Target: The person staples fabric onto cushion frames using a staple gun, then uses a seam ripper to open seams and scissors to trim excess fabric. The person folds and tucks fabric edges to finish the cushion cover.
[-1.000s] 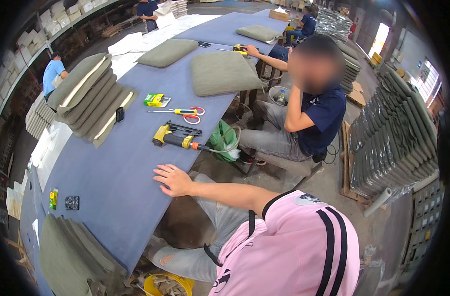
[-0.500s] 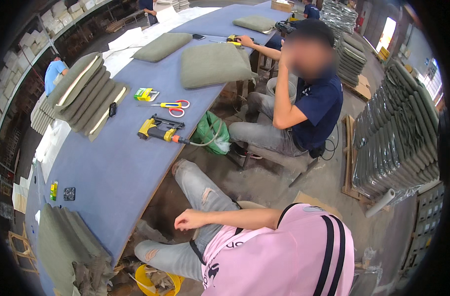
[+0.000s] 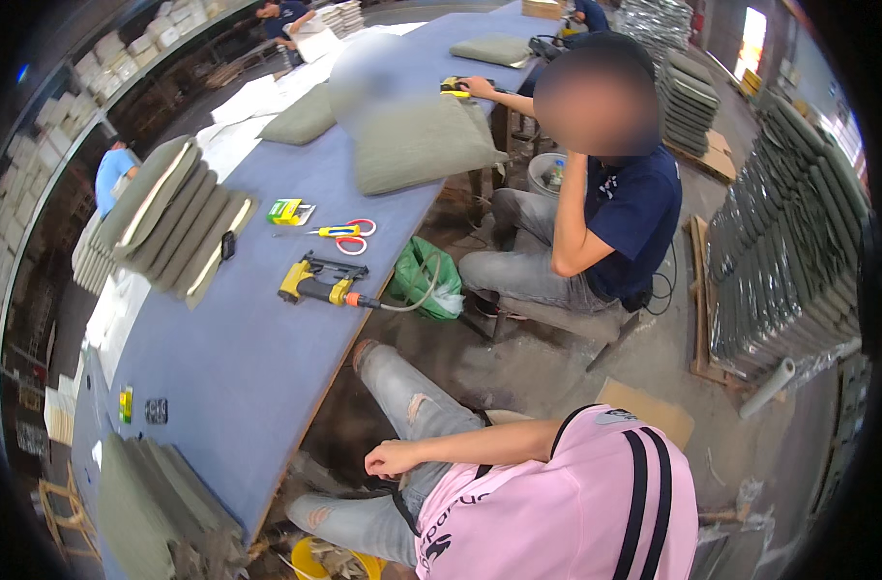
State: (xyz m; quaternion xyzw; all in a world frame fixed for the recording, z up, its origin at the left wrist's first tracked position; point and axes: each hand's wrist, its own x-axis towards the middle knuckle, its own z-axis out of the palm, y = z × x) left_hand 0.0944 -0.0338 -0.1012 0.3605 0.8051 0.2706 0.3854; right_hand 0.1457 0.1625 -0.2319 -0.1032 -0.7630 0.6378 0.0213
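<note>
Hidden or unclear: left hand, outside the frame; underside of the right hand (image 3: 393, 459), turned from view, so whether its curled fingers grasp anything cannot be told; a grey-green pad (image 3: 301, 116) at upper centre, partly lost under a blurred patch; a yellow bucket (image 3: 371, 565), cut by the lower edge; a small dark object (image 3: 157, 411) at left, too small to identify. Surface: one long blue-grey table (image 3: 209, 358), running from lower left to top centre, bearing a cushion stack (image 3: 170, 217) at upper left, folded grey-green sheets (image 3: 165, 503) at lower left, scissors (image 3: 344, 232) with red-and-white handles, and a yellow-green box (image 3: 286, 211). Room: workshop with a grey floor; a seated co-worker (image 3: 634, 213) in navy, upper right of centre; a plastic-wrapped stack (image 3: 784, 251) at far right; a green bag (image 3: 426, 280) beside the table edge. Nearest tool: yellow-and-black air stapler (image 3: 320, 287), lying on the table left of centre, hose attached, above and left of the right fingers and well apart from them; those fingers hang bent over grey jeans (image 3: 402, 387), lower centre.
</note>
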